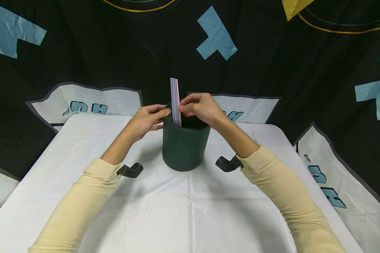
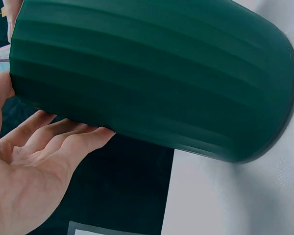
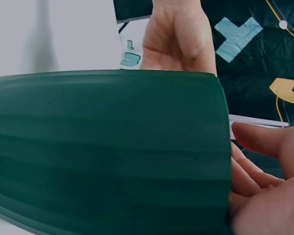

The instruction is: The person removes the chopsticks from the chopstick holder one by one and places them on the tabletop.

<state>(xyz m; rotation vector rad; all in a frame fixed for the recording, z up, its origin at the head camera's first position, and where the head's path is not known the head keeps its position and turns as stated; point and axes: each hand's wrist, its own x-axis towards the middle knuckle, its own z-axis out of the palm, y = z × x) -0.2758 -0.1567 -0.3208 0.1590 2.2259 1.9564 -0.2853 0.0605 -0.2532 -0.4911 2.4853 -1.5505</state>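
A dark green ribbed bin [image 1: 185, 149] stands upright near the far edge of the table. Several thin straws [image 1: 175, 93] in pink, lilac and pale blue rise out of its left part, their lower ends hidden inside. My left hand [image 1: 147, 118] grips the bin's left rim, thumb at the top edge. In the left wrist view, that hand's fingertips [image 2: 106, 131] lie along the ribbed outer wall. From the right, my right hand [image 1: 202, 108] reaches over the opening and pinches the straws just above the rim; the right wrist view shows its thumb [image 3: 257, 139] against them.
White cloth covers the table [image 1: 164, 218]. Behind it hangs a black backdrop [image 1: 114, 52] with pale blue shapes and white lettered panels. A black wrist mount [image 1: 130, 170] sticks out from the left sleeve, and another mount [image 1: 228, 164] from the right.
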